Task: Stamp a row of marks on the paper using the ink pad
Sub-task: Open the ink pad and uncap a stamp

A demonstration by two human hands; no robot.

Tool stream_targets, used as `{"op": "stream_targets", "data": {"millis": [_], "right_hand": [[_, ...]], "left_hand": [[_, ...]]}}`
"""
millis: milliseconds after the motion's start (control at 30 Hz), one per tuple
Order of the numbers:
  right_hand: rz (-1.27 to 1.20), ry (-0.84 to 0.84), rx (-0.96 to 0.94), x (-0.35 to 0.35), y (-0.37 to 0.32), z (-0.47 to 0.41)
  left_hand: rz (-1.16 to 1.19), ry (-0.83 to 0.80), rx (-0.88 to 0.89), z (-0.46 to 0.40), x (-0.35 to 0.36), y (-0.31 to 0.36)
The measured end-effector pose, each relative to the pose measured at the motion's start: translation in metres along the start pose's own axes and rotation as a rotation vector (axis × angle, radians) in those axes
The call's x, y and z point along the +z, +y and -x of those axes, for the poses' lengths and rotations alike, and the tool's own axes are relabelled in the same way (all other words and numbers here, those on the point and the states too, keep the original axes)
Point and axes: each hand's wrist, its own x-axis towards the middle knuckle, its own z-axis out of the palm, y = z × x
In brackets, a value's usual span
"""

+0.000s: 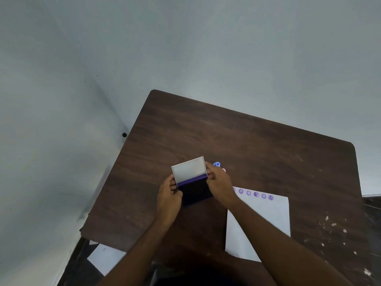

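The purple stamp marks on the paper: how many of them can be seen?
6 marks clearly show, in a row along the far edge of the white paper. A seventh is partly hidden behind the right hand, at the row's left end; more may be hidden there.

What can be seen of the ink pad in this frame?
The ink pad is a flat rectangular case, open, with its white lid raised upright on a purple hinge edge. The pad surface looks dark purple, nearly black. It sits on the brown table, left of the paper. The left hand grips its left side; the right hand pinches the lid's right edge.
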Motion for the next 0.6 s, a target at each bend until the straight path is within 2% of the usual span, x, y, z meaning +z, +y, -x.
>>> {"op": "stream_targets", "data": {"millis": [200,600], "right_hand": [[0.068,-0.004,0.080,0.0060,-0.0018,-0.0034],[0.052,-0.012,0.068,0.0071,-0.0037,-0.0029]], "left_hand": [[-0.072,0.002,0.020,-0.0045,0.0010,0.0002],[-0.191,0.023,0.034,-0.0092,0.0012,-0.0046]]}}
